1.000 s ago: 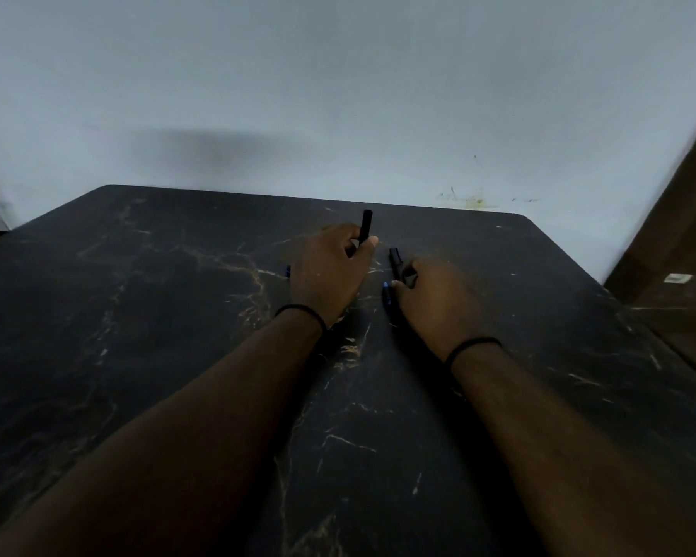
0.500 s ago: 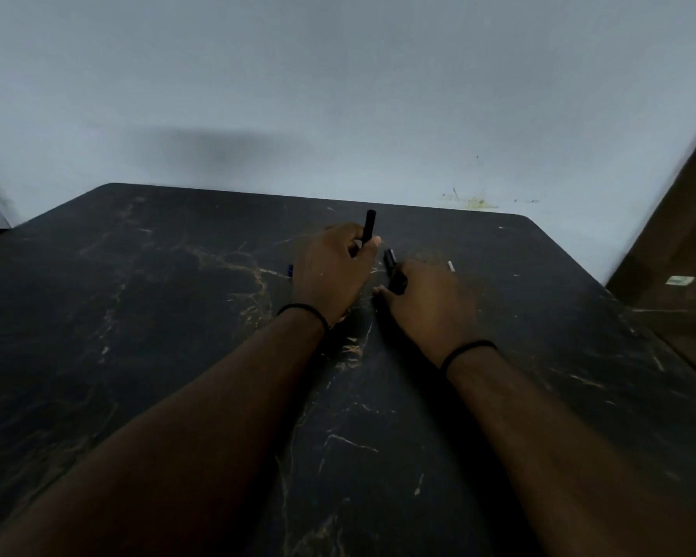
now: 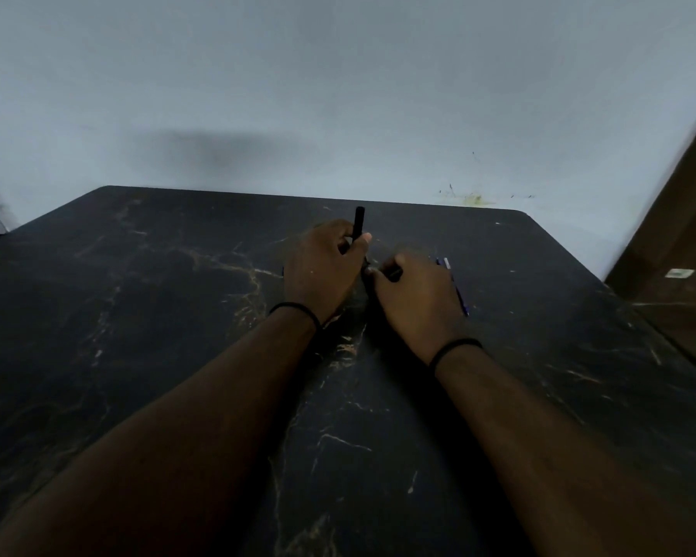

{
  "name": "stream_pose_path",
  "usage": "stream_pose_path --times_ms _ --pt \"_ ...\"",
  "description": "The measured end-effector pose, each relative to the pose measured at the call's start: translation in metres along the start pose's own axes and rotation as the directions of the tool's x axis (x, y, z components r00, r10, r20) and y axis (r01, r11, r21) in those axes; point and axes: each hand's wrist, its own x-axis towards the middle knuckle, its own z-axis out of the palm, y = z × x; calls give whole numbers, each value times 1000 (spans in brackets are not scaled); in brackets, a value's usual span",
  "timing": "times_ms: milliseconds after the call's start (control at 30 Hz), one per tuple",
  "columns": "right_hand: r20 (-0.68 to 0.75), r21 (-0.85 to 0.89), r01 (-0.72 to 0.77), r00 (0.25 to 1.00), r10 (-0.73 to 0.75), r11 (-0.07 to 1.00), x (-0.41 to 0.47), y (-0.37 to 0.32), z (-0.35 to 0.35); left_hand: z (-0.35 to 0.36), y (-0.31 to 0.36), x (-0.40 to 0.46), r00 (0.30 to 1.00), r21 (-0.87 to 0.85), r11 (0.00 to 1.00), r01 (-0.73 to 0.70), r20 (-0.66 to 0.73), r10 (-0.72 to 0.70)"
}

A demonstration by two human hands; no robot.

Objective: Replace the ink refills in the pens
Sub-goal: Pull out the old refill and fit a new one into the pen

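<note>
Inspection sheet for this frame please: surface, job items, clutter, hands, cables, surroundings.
Surface: dark marble-pattern table with pale veins, dimly lit.
Job's things: black pen piece sticking up out of the left hand; a small dark piece at the right hand, too dark to identify; blue pens lying on the table just beyond the right hand, partly hidden by it.
Clutter: nothing seen.
Hands: left hand closed around the black pen piece; right hand curled on the small dark piece; black band on the left wrist, another on the right.
Cables: nothing seen.
Surroundings: pale wall with a small yellowish stain; brown wooden panel at right.
</note>
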Motion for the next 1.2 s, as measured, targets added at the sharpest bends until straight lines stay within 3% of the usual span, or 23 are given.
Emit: stream_pose_path --times_ms 200,333,433,567,633,767,867,1033,1200 --pt "-181 244 -99 973 146 965 6 11 -2 -1 2 -1 1000 -1 1000 7 14 -7" --pt "-240 353 -69 957 161 933 9 15 -8 -2 3 -1 999 46 999 -21 32 20" --pt "-319 330 -23 938 135 944 7 12 -10 -3 5 -3 997 124 990 -73 14 72" --pt "-501 127 145 863 -63 981 7 10 -18 -5 9 -5 982 190 964 -188 -1 191" --pt "-530 177 203 844 -81 963 7 9 -20 -5 10 -7 973 207 952 -226 10 229" --pt "-556 389 301 830 -39 870 3 2 -23 -4 13 -8 962 223 937 -269 17 272" --pt "-510 493 301 860 -9 816 2 -2 -21 -6 14 -7 959 240 930 -279 22 282" --pt "-422 471 221 907 -2 854 3 0 -15 -6 15 -8 951 245 920 -306 35 307" --pt "-422 467 211 907 6 858 5 3 -14 -5 16 -8 945 235 916 -326 58 322"
